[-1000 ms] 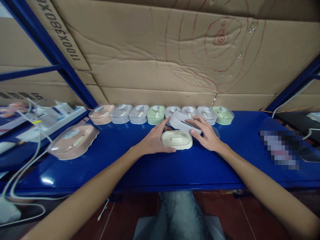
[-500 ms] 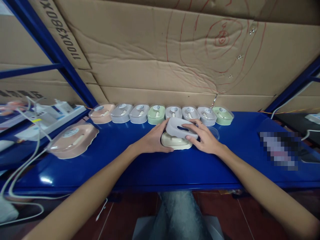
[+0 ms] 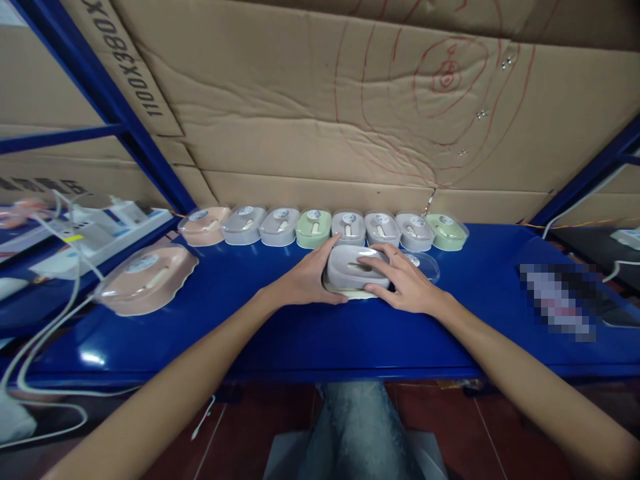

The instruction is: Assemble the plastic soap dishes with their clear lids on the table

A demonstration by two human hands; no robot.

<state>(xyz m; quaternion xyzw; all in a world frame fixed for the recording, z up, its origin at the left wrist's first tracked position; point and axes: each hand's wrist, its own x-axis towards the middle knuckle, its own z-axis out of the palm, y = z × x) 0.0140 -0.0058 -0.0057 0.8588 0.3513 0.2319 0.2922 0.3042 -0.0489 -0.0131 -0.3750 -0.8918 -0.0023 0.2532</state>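
A grey plastic shell [image 3: 350, 267] with a slot in its top now sits over a cream soap-dish base [image 3: 345, 292], whose rim shows underneath. My left hand [image 3: 305, 280] holds the left side of the pair, thumb up along the grey shell. From the right, my right hand [image 3: 405, 280] presses on the shell with fingers spread across its top. A clear lid [image 3: 425, 265] lies just behind my right hand. A row of several finished covered dishes [image 3: 314, 228], peach, grey and green, lines the back of the blue shelf [image 3: 300, 333].
A larger peach scalloped dish with a clear cover [image 3: 145, 279] lies at the left. White cables [image 3: 45, 333] and power strips [image 3: 90, 233] fill the far left. A cardboard wall [image 3: 350, 120] stands behind. A blurred patch [image 3: 560, 300] sits at the right.
The grey shell, held tilted above the cream base a second ago, has come down over it. My right hand moved onto its top; my left hand stayed at the left side.
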